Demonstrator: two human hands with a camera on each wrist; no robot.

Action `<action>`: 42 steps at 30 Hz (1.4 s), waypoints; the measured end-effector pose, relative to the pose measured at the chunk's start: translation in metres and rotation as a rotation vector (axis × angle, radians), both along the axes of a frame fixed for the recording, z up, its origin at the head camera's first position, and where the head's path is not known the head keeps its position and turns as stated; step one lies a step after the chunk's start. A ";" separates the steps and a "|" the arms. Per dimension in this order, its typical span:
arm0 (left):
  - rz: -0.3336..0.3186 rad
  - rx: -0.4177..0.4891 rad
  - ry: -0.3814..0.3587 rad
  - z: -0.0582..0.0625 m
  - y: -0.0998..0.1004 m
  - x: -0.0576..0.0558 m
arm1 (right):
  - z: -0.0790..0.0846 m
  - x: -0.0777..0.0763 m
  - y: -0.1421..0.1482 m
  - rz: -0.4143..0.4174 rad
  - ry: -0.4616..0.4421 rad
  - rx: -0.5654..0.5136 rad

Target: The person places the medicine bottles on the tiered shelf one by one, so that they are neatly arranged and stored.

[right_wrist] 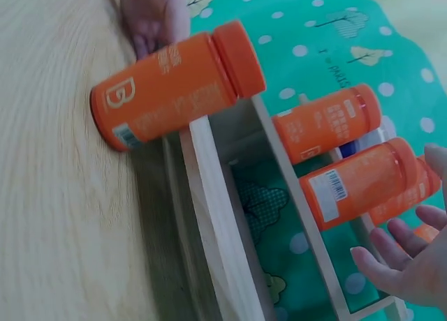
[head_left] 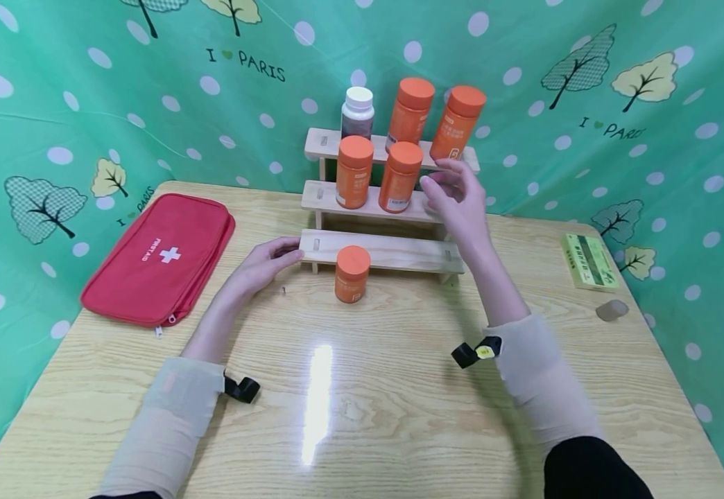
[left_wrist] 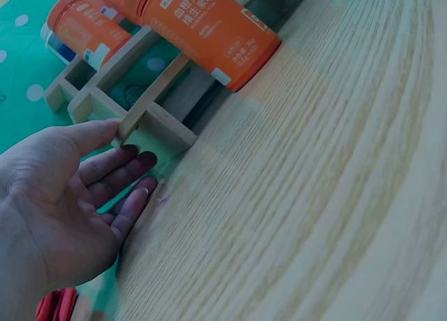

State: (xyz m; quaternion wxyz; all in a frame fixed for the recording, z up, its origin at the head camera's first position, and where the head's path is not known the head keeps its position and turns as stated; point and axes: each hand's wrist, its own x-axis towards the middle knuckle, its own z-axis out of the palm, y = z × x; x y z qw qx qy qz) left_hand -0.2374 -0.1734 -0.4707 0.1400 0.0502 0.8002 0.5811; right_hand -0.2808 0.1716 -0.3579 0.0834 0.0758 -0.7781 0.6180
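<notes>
A three-step wooden rack stands at the back of the table. My left hand is at the left end of its lowest step; in the left wrist view the thumb touches the board's end and the fingers reach out loosely beside it. By the right end of the middle step is my right hand, fingers spread and holding nothing. Beside it, an orange bottle shares that step with another orange bottle. Two orange bottles and a white-capped bottle occupy the top step. One orange bottle stands on the table before the rack.
A red first-aid pouch lies at the table's left. Toward the right edge are a green-and-yellow box and a small greyish object. A patterned green cloth hangs behind the rack.
</notes>
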 end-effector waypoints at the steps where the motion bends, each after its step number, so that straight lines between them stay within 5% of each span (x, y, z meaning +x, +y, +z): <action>1: 0.002 0.000 0.000 0.000 0.000 0.000 | -0.001 0.003 0.001 -0.012 0.004 -0.014; 15: 0.006 -0.001 0.013 -0.005 0.000 -0.003 | -0.024 0.036 0.006 0.000 0.033 -0.111; 42: -0.005 0.005 0.020 -0.004 0.000 -0.002 | -0.058 0.051 -0.030 0.272 -0.047 0.104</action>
